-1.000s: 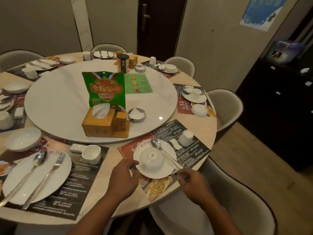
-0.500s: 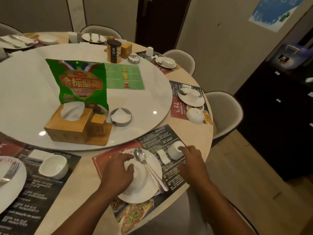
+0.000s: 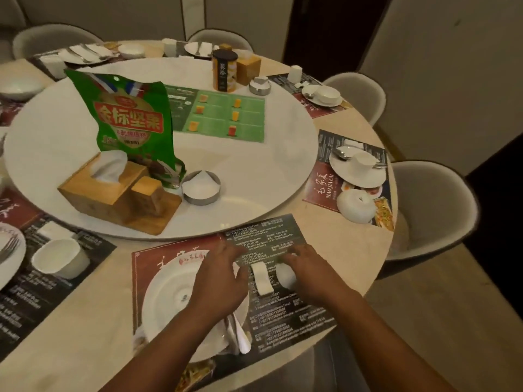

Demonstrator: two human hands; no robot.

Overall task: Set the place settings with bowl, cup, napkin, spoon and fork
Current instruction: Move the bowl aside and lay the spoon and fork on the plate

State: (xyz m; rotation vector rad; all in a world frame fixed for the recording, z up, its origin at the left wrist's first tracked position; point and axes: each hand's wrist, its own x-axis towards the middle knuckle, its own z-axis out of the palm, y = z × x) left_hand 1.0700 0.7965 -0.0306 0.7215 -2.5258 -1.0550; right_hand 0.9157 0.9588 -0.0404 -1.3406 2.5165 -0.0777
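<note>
Room: dim dining room, beige walls, dark door at back, padded chairs [image 3: 430,210] round the bench.
Surface: round beige bench [image 3: 339,222] with a white turntable [image 3: 254,176] in the middle; printed placemats at each seat.
Right fingers: right hand [image 3: 314,271] curled over a small white cup [image 3: 284,275], fingers [image 3: 294,251] wrapped across its top; cup sits on the near placemat [image 3: 271,244].
Left fingers: left hand [image 3: 220,281] spread, loosely open, palm down over the right part of the white plate [image 3: 172,298]; cannot tell if it grips anything beneath.
Between hands: small white spoon rest [image 3: 261,280], just beside the cup.
Cutlery: metal handles [image 3: 236,332] stick out from under the left wrist at the plate's near edge; blurred.
Bowl: not seen on this plate; may be hidden by the left hand.
Left neighbour setting: white cup [image 3: 60,257] on its side, fork [image 3: 10,247] on plate.
Turntable: green snack bag [image 3: 133,125], wooden tissue box [image 3: 110,188], metal ashtray [image 3: 201,186].
</note>
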